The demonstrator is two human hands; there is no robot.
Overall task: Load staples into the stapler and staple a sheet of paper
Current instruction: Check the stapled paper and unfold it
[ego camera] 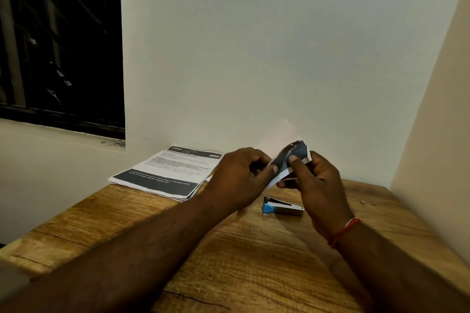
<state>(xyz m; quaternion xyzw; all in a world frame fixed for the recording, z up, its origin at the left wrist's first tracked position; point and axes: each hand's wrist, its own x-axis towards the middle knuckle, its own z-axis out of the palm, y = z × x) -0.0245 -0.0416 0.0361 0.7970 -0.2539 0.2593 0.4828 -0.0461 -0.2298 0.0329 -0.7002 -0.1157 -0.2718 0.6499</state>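
We look down from head height at a wooden counter (229, 262) set in the corner of a pale wall (254, 46). Two bare forearms reach in from the bottom edge and meet above the far part of the counter.

Both hands hold one sheet of paper (301, 151) in the air, clear of the counter. The left hand (239, 175) has its fingers (270, 169) curled, with the thumb pressed onto the near side of the paper. The right hand (318, 180) pinches the same paper from the other side, its thumb lying flat on a dark blue-grey printed band. The paper is bent or folded where the hands grip it. A white edge shows below the band, and a pale corner rises behind the hands to a point against the wall. A small bright glint sits at the top of the dark band; we cannot tell what it is.

The stapler (282, 207) lies on the counter just below the hands, untouched. It is blue at its left end, with a dark top and a silver body.

A stack of printed pages (165, 173) rests on the counter to the left, touching the wall. A red thread (344, 231) circles the right wrist. A dark window (58, 40) fills the upper left.
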